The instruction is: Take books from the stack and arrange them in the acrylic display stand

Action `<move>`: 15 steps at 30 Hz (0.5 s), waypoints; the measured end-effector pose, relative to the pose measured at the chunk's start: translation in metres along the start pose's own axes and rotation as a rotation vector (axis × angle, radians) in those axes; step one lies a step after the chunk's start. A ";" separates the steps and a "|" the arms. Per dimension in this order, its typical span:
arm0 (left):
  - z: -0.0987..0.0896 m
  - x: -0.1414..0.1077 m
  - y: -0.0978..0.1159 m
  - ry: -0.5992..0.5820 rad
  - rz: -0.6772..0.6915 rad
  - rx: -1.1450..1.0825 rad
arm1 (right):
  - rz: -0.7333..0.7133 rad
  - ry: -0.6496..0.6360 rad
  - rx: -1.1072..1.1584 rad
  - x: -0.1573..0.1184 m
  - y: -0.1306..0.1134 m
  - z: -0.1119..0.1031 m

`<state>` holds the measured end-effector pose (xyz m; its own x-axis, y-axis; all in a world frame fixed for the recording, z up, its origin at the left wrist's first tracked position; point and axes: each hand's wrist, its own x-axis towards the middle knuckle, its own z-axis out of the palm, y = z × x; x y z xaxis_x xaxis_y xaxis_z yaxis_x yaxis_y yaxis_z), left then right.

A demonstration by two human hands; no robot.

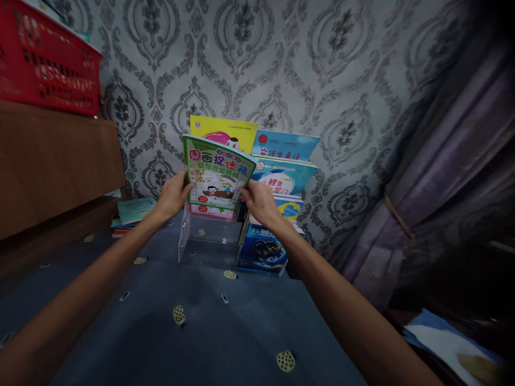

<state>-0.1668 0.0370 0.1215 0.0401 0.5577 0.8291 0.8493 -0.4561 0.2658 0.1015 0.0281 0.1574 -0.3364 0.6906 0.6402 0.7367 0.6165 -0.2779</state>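
A green-bordered book (217, 174) is held upright between my two hands, over a clear tiered rack (211, 249). My left hand (174, 195) grips its left edge, thumb on the front. On its right edge, my right hand (259, 201) is closed in the same way. Behind it stands a yellow book (219, 127), and a pink-edged one (213, 213) shows just below. The rack's right column bears a light blue book (285, 143), a teal book (300, 174), a blue-and-yellow one (292, 208) and a dark blue book (263, 251) in front.
A stack of books (134, 212) lies at the left on the dark patterned cloth (201, 332). Farther left, a red basket (52, 69) sits on a wooden cabinet (60, 161). A purple curtain (386, 241) hangs at the right, with another book (454, 343) at the lower right.
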 end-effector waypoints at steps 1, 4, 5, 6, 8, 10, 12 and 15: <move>0.001 0.000 0.000 -0.001 -0.001 -0.003 | 0.000 0.004 -0.008 0.000 0.000 0.000; 0.004 -0.001 -0.001 -0.015 -0.011 -0.001 | 0.004 0.017 -0.071 0.000 -0.002 0.000; 0.006 -0.002 -0.001 -0.026 -0.017 0.000 | 0.008 0.018 -0.101 0.000 -0.003 0.000; 0.008 -0.002 -0.002 -0.036 -0.024 -0.001 | 0.011 0.015 -0.130 0.000 -0.003 0.000; 0.010 -0.003 -0.003 -0.046 -0.037 -0.006 | 0.019 0.006 -0.173 0.000 -0.004 0.000; 0.012 -0.003 -0.004 -0.038 -0.038 -0.011 | 0.031 0.009 -0.188 -0.001 -0.006 -0.001; 0.013 -0.003 -0.005 -0.027 -0.028 -0.011 | 0.047 0.016 -0.182 -0.001 -0.007 -0.001; 0.013 -0.003 -0.007 -0.023 -0.013 -0.002 | 0.081 0.004 -0.170 0.000 -0.011 -0.001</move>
<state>-0.1663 0.0477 0.1102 0.0409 0.5793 0.8141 0.8486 -0.4503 0.2778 0.0941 0.0215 0.1608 -0.2698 0.7336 0.6237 0.8498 0.4860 -0.2041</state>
